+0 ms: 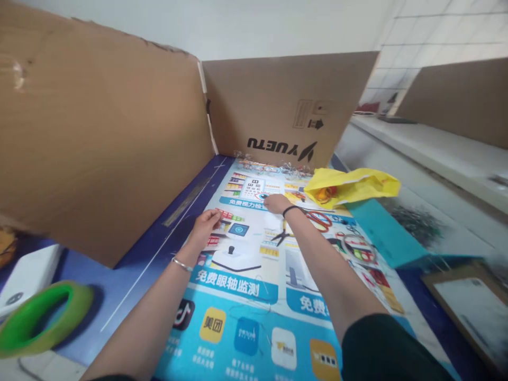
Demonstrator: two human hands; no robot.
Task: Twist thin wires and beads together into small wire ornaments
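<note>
Above a printed poster (238,264) on the blue table, my left hand (207,226) is pinched closed near the poster's left side. My right hand (278,203) is closed too, a little farther away and to the right, its fingers largely hidden from me. Whatever thin thing either hand may hold is too small to make out. Dark-tipped pliers (281,236) lie just below my right hand. Red-handled scissors (319,221) rest beyond my right forearm. A row of thin, shiny wire pieces (270,167) runs along the poster's far edge.
Cardboard panels stand at the left (107,127) and back (278,100). On the right are a yellow bag (361,185) and a turquoise box (381,233) beside a heap of thin wires (416,225). A green tape roll (75,312) and white device (32,275) lie front left.
</note>
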